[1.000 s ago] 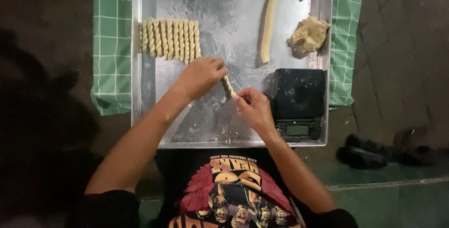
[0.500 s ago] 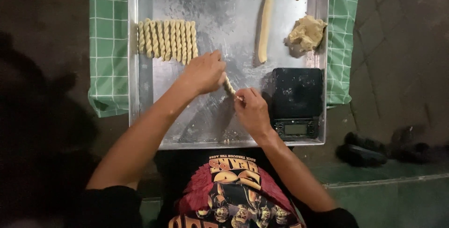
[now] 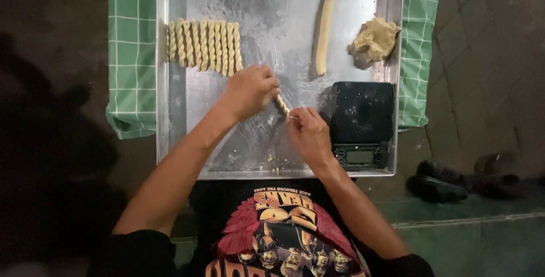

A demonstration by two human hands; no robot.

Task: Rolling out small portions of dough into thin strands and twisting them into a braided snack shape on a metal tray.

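A short twisted dough stick (image 3: 281, 105) hangs between my two hands over the metal tray (image 3: 170, 118). My left hand (image 3: 248, 89) pinches its upper end and my right hand (image 3: 308, 133) pinches its lower end. A row of several finished twisted dough sticks (image 3: 205, 46) lies side by side at the tray's upper left. A long rolled dough rope (image 3: 326, 21) lies at upper centre, and a rough dough lump (image 3: 374, 39) sits at the upper right.
A black digital kitchen scale (image 3: 362, 122) occupies the tray's lower right corner. A green checked cloth (image 3: 131, 55) lies under the tray on both sides. Dark shoes (image 3: 448, 183) rest on the paved floor to the right.
Both hands stay closed on the twisted dough stick, with my right hand drawn closer to the left. The view has shifted slightly.
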